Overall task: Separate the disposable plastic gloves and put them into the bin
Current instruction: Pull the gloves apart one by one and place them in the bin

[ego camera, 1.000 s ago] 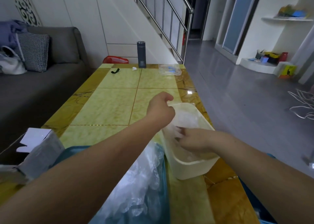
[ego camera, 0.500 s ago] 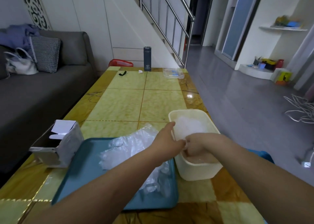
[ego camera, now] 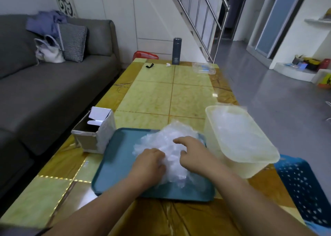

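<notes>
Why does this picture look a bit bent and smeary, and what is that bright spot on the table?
Head view: the wide lens bows straight lines, such as the stair railing; a small white glare sits on the glossy table near its right edge; the gloves, left hand and right hand look soft, probably motion blur; light is dim and even, shadows faint.

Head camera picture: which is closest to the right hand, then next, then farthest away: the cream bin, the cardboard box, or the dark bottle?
From the right hand, on the glove pile:
1. Cream bin, just to its right.
2. Cardboard box, to the left, past the tray.
3. Dark bottle, far away, straight ahead.
</notes>
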Available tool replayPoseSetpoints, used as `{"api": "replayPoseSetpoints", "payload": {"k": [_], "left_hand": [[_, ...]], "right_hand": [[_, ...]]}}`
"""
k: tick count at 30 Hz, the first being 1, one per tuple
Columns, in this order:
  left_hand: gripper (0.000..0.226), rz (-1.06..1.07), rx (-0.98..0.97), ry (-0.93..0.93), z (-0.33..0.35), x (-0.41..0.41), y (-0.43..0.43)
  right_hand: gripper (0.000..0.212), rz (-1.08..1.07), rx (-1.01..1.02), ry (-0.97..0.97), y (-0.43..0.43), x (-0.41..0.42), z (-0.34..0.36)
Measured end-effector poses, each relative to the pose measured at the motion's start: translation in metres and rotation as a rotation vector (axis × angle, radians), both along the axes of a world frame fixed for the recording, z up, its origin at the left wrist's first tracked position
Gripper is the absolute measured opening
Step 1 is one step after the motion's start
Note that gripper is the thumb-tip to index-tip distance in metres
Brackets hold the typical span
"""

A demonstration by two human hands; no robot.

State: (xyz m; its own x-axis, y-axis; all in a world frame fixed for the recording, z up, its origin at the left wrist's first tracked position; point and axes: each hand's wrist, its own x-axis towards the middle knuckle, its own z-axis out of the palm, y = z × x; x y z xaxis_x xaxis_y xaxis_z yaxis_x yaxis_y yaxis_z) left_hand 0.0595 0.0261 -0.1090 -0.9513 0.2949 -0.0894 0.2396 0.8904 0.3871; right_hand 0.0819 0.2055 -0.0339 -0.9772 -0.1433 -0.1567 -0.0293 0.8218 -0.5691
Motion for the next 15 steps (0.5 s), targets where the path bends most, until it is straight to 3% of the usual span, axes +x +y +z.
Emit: {"api": "replayPoseSetpoints", "payload": {"k": [6, 10, 11, 13, 15], "left_hand": [[0.022, 0.026, 0.154, 0.108, -0.009, -0.011, -0.012], [0.020, 0.096, 0.288, 0.172, 0.002, -0.017, -0.019], [0.023, 0.110, 0.332, 0.178, 0.006, -0.015, -0.023], [0.027, 0.120, 0.416, 0.199, 0.012, -0.012, -0.029], [0.028, 0.093, 0.473, 0.240, 0.016, -0.007, -0.032]], "right_hand": [[0.047, -0.104, -0.100, 0.066, 0.008, -0.009, -0.058], [0.012, -0.214, -0.175, 0.251, 0.017, -0.015, -0.041], [0.029, -0.240, -0.187, 0.235, 0.020, -0.013, -0.035], [0.060, -0.294, -0.234, 0.023, 0.019, -0.009, -0.025], [0.073, -0.394, -0.439, -0.252, 0.016, -0.005, -0.024]]}}
